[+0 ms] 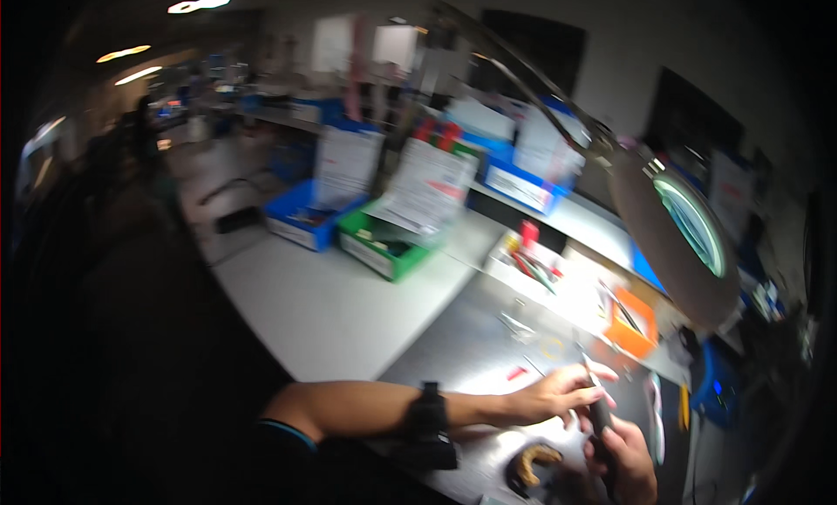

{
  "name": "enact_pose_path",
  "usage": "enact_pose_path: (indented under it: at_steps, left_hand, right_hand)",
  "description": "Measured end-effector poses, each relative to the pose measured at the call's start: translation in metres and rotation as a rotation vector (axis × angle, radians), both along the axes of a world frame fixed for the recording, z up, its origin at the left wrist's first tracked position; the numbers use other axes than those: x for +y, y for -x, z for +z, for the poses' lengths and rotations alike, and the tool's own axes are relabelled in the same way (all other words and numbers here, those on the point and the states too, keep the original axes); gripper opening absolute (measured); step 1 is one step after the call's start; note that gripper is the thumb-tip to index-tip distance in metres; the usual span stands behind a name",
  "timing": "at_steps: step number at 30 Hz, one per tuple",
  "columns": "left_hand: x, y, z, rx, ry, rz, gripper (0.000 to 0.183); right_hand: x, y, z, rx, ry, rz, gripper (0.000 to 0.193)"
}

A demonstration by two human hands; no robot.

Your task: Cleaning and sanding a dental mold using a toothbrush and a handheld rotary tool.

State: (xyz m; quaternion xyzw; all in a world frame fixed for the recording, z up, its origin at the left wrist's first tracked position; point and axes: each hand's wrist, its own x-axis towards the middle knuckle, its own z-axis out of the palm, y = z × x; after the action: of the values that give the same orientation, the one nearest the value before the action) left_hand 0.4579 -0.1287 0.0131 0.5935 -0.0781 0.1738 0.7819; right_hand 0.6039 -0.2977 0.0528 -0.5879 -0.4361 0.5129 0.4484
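My right hand (629, 460) is wrapped round a dark-handled tool (599, 415), whose thin end points up and away from me. Fingers of my left hand (554, 397) close on the upper part of the same tool, just ahead of the right hand. Motion blur hides the tool's exact kind and anything small at its tip. Below the left wrist, a curved yellowish-brown piece (542, 457) lies on a dark round base. A small red piece (516, 373) rests on the grey work mat (453, 338) beyond my left forearm.
A lit ring magnifier lamp (676, 235) hangs over the right side on a jointed arm. Farther back stand a white tool tray (499, 263), an orange box (629, 324), a green bin (397, 263) and a blue bin (301, 229) with papers. A yellow-handled item (683, 407) lies at right.
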Motion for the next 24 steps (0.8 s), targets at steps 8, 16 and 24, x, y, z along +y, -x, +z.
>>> enact_pose_path:
  at_steps: [8,16,24]
  left_hand:
    - [-0.007,0.01,0.018,0.062,0.077,-0.111,0.024]
    - [-0.028,-0.006,0.038,-0.006,0.114,0.26,0.025]
    - [-0.011,-0.001,0.056,-0.537,-0.651,0.443,0.028]
  right_hand:
    - [0.005,-0.003,0.001,0.252,0.193,0.196,0.069]
    - [0.021,0.017,-0.014,-1.401,-0.753,-0.477,0.082]
    - [0.011,-0.003,-0.014,-1.507,-1.114,-0.542,0.049]
